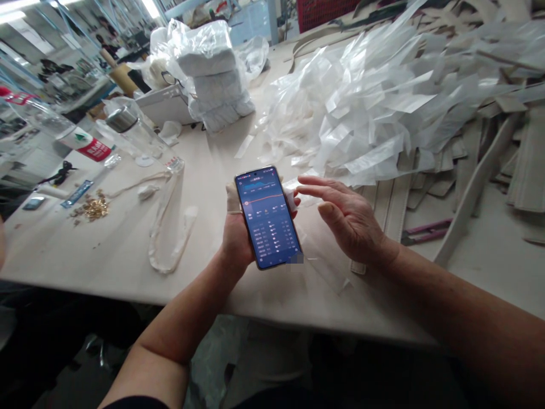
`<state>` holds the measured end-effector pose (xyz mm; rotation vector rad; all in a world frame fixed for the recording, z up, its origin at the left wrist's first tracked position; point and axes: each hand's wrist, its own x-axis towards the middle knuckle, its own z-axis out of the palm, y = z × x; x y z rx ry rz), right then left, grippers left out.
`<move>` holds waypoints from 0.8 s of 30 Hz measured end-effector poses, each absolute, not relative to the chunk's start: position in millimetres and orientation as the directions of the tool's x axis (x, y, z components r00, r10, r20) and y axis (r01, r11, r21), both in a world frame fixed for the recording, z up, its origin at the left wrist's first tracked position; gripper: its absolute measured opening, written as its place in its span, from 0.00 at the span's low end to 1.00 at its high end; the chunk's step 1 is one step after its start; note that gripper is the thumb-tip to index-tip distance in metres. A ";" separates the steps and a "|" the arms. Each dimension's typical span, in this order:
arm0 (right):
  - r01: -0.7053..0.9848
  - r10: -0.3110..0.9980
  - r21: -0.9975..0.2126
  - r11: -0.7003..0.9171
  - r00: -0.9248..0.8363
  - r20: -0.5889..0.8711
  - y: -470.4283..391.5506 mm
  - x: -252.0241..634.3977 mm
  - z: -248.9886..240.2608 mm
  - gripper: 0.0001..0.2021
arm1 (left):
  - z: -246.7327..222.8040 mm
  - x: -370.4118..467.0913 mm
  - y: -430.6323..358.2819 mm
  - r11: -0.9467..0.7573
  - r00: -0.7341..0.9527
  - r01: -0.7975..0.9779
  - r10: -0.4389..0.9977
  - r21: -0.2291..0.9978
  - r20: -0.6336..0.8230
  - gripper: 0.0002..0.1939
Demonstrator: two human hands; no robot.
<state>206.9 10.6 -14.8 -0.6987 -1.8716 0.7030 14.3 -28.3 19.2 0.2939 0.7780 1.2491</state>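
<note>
A smartphone (269, 221) with a lit blue screen, showing a graph above rows of small text, rests in my left hand (237, 238). The fingers of that hand pass behind the phone, and fingertips show at its right edge. Light-coloured wrapping covers the thumb and a finger. Just right of the phone, my right hand (351, 218) hovers with its fingers stretched out, holding nothing and apart from the screen.
Clear plastic strips (349, 108) are heaped behind my hands. Beige straps (481, 176) and purple-handled scissors (427, 232) lie right. Wrapped bundles (215, 74) stand at the back. Left are a labelled bottle (87, 145), a glass bottle (142, 136), gold metal pieces (97, 207) and a looped strip (158, 238).
</note>
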 end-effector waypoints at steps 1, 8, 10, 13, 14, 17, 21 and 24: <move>0.161 0.727 -0.727 0.667 -0.354 0.588 10.6 206.8 -14.9 0.26 | 19.0 14.0 -28.3 0.323 0.112 -0.739 0.924 0.591 -0.365 0.49; 0.170 0.733 -0.730 0.662 -0.349 0.584 10.0 206.3 -15.7 0.26 | 19.2 13.7 -28.7 0.317 0.109 -0.733 0.928 0.602 -0.357 0.48; 0.174 0.737 -0.733 0.658 -0.353 0.577 9.7 206.5 -15.3 0.26 | 19.7 14.0 -28.8 0.315 0.100 -0.726 0.928 0.611 -0.360 0.49; 0.174 0.738 -0.735 0.656 -0.353 0.575 9.5 206.8 -14.6 0.26 | 19.7 14.0 -28.9 0.317 0.093 -0.723 0.925 0.613 -0.369 0.49; 0.171 0.737 -0.734 0.657 -0.352 0.577 9.4 206.8 -14.5 0.25 | 19.5 13.9 -28.9 0.319 0.092 -0.724 0.923 0.612 -0.373 0.49; 0.161 0.732 -0.733 0.661 -0.354 0.582 9.5 206.9 -14.3 0.25 | 19.0 13.7 -28.8 0.325 0.092 -0.724 0.920 0.608 -0.381 0.49; 0.153 0.730 -0.734 0.661 -0.354 0.584 9.6 206.9 -14.1 0.26 | 19.4 14.0 -28.9 0.324 0.093 -0.730 0.919 0.601 -0.383 0.49; 0.156 0.731 -0.733 0.662 -0.349 0.586 9.5 206.9 -13.9 0.26 | 20.0 14.1 -29.1 0.322 0.091 -0.733 0.920 0.600 -0.382 0.48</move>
